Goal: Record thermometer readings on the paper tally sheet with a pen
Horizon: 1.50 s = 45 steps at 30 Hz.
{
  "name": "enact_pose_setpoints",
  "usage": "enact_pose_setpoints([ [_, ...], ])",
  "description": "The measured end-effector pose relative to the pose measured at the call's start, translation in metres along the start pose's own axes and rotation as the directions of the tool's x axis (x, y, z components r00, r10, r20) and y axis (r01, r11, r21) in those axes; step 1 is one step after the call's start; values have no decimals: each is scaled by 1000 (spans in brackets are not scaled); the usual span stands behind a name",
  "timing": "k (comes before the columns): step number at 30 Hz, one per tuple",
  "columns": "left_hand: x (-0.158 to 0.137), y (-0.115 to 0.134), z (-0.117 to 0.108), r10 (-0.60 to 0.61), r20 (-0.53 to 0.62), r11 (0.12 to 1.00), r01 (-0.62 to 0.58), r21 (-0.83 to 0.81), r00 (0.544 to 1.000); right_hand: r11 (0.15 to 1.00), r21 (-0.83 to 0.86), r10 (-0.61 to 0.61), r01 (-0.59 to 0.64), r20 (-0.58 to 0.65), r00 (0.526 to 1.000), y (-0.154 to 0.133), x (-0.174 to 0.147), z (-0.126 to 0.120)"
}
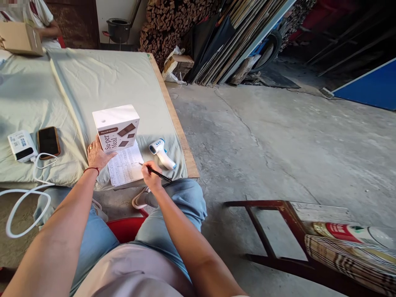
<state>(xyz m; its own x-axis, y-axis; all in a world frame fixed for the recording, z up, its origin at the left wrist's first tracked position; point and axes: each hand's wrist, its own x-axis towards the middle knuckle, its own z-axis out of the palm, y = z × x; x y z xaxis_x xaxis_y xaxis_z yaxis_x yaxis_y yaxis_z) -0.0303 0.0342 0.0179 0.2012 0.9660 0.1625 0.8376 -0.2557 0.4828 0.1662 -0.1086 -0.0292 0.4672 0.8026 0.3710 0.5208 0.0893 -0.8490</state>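
My left hand [96, 155] rests at the lower left corner of a white "Super Meal" box [116, 116]. Its thumb stretches to the right along the box's foot, at the edge of the handwritten paper [125, 167]; its fingers point up beside the box. A black pen [159, 173] is held in my right hand [152, 175], with the tip over the paper's right part. Just right of the paper lies a white and blue infrared thermometer [162, 154]. The box covers the upper end of the paper.
On the cloth-covered table [114, 78] at left lie a smartphone [48, 142] and a white blood pressure monitor [22, 146] with a looping tube. A person [51, 31] stands by a cardboard box [20, 38] at far left. A wooden chair [280, 231] with bags is at right.
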Motion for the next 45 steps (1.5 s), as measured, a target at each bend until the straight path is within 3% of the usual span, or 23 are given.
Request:
enact_pose_setpoints([
  [3, -1, 0, -1, 17, 3, 1000, -17, -5, 1000, 997, -54, -56, 47, -191, 980, -2, 5, -15],
  [6, -1, 0, -2, 11, -8, 999, -11, -48, 1000, 979, -202, -63, 10, -255, 965, 7, 22, -37],
  [11, -2, -3, -3, -11, -71, 989, 0, -149, 997, 915, -397, 62, -78, -51, 997, 34, 41, -62],
  [15, -2, -7, -2, -26, -148, 977, -6, -214, 989, 978, -109, 168, -179, -102, 981, 35, 42, -51],
  [17, -3, -8, -3, -21, -169, 975, -17, -221, 985, 973, 91, 222, -212, -129, 966, 23, 44, -36],
  [20, -3, -7, -5, -20, -167, 977, -16, -214, 986, 938, 297, 208, -179, -67, 976, -6, 50, -9],
  [22, -4, -7, -6, -25, -166, 979, -10, -206, 986, 888, 430, 179, -161, -2, 984, -31, 55, 9],
  [26, -6, -6, -9, -12, -164, 979, -22, -202, 986, 651, 725, 206, -225, 117, 972, -73, 67, 39],
  [29, -6, -7, -10, -18, -147, 981, -12, -195, 989, 561, 788, 258, -254, 125, 958, -91, 75, 51],
  [45, -4, -12, -5, -49, -145, 979, 19, -203, 988, 425, 869, 305, -254, 127, 944, -103, 83, 60],
])
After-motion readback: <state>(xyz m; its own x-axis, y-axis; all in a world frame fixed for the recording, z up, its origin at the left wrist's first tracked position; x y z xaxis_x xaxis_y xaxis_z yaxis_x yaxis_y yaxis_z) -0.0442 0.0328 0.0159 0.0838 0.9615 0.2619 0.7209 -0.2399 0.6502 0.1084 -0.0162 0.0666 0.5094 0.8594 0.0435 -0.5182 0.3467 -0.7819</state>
